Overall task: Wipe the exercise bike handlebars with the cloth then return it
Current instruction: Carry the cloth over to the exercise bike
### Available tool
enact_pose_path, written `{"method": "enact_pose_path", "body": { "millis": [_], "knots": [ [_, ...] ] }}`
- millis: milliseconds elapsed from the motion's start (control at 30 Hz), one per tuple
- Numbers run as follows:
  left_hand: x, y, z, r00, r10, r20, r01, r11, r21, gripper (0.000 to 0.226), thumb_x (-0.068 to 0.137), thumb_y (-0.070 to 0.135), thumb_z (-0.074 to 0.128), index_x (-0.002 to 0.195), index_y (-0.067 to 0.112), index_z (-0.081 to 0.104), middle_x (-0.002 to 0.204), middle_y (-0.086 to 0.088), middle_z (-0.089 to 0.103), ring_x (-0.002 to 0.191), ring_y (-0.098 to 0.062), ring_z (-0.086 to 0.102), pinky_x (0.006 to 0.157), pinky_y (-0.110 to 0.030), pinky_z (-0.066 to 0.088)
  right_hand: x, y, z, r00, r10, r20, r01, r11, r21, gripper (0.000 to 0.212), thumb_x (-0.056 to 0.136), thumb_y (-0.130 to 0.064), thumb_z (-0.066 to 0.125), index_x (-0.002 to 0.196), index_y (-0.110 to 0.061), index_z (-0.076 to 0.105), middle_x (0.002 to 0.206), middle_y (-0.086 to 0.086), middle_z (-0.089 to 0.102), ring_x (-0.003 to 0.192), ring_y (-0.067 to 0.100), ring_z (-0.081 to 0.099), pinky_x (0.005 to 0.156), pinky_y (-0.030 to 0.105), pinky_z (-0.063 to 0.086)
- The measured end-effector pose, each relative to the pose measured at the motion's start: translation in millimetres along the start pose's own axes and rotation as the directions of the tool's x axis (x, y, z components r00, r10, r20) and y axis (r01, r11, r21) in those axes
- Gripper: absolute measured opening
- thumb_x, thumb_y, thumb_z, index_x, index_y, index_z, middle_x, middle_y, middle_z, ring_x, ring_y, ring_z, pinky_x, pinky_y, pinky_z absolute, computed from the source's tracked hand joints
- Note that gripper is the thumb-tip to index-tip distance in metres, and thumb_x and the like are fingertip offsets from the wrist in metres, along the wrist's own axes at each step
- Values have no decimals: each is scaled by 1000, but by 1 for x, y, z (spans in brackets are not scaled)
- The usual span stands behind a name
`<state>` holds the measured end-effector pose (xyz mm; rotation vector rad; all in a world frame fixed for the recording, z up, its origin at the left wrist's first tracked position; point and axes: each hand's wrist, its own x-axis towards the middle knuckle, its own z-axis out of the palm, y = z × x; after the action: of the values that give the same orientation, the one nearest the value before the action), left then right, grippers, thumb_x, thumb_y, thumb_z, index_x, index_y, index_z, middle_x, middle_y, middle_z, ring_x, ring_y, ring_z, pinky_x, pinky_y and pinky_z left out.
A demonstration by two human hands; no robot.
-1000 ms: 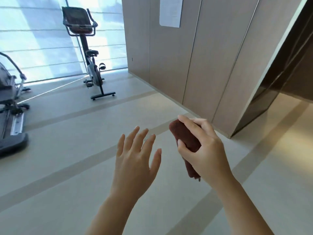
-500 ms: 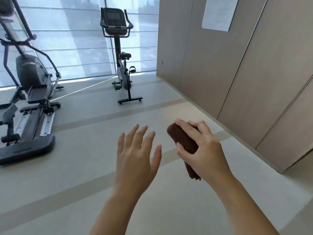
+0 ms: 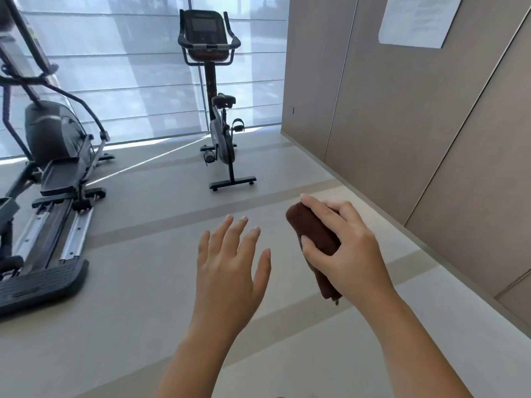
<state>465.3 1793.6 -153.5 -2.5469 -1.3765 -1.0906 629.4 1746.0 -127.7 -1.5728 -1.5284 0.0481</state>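
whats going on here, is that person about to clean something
Probably. A person's right hand grips a rolled brown cloth, while the left hand is held out open and empty. An exercise bike stands ahead by the window, its handlebars not yet touched. An elliptical trainer sits to the left.

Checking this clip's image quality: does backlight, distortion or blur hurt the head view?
Head view: bright window blinds backlight the exercise bike, its handlebars nearly silhouetted; wide-angle distortion tilts the wall panels; left hand, right hand and cloth are sharp, evenly lit.
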Motion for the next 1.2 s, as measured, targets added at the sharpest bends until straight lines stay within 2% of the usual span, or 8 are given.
{"method": "enact_pose_path", "body": {
  "millis": [133,233,333,467,633,833,1000,1200],
  "knots": [
    [90,-19,51,999,-9,32,9,1000,3,43,87,34,38,110,8,63,120,-14,61,119,-33,50,100,-54,34,91,43,21,1000,6,2,-6,1000,-7,55,79,-20,66,129,-37,49,111,-14,47,94,3,49,78,7,42],
    [146,-49,77,999,-40,7,40,999,9,43,87,34,37,110,8,63,120,-13,61,120,-32,50,100,-53,33,159,61,46,1000,-20,7,20,1000,-5,55,79,-22,66,129,-38,49,112,-15,47,94,-1,46,75,3,43],
    [193,-91,97,998,-64,-17,64,998,24,43,86,34,38,108,8,64,119,-13,61,120,-33,50,101,-52,30,218,72,85,999,-29,33,28,999,35,56,79,-21,66,129,-39,49,111,-17,47,94,-1,47,79,2,41],
    [244,-156,121,994,-94,-51,96,995,36,42,87,34,38,109,8,64,119,-13,61,119,-32,50,101,-51,29,285,80,150,992,-52,113,47,998,46,56,79,-24,66,129,-41,48,113,-18,46,94,0,48,77,6,45],
    [314,-272,149,990,-125,-60,128,991,42,42,86,32,39,108,6,63,118,-13,62,118,-33,51,100,-51,30,379,74,263,984,-73,165,61,995,76,57,79,-24,66,130,-40,47,114,-15,48,96,2,50,81,14,49],
    [405,-419,156,991,-115,-75,119,992,49,40,87,31,41,108,5,63,118,-14,62,117,-34,51,97,-53,35,497,38,389,984,-79,162,58,990,128,56,80,-20,66,129,-39,48,116,-12,49,100,10,53,84,31,53],
    [476,-505,179,990,-133,-48,135,990,49,41,86,31,39,109,6,62,119,-15,61,120,-35,49,100,-53,32,576,39,465,986,-68,153,50,992,117,55,80,-21,66,130,-37,48,116,-12,48,99,9,52,85,29,53],
    [572,-604,240,995,-95,-31,97,994,44,40,87,31,40,108,6,63,119,-15,61,119,-35,49,101,-52,29,689,75,563,992,-40,121,25,992,120,55,80,-23,66,130,-37,48,116,-11,49,96,4,51,84,22,51]
  ]
}}
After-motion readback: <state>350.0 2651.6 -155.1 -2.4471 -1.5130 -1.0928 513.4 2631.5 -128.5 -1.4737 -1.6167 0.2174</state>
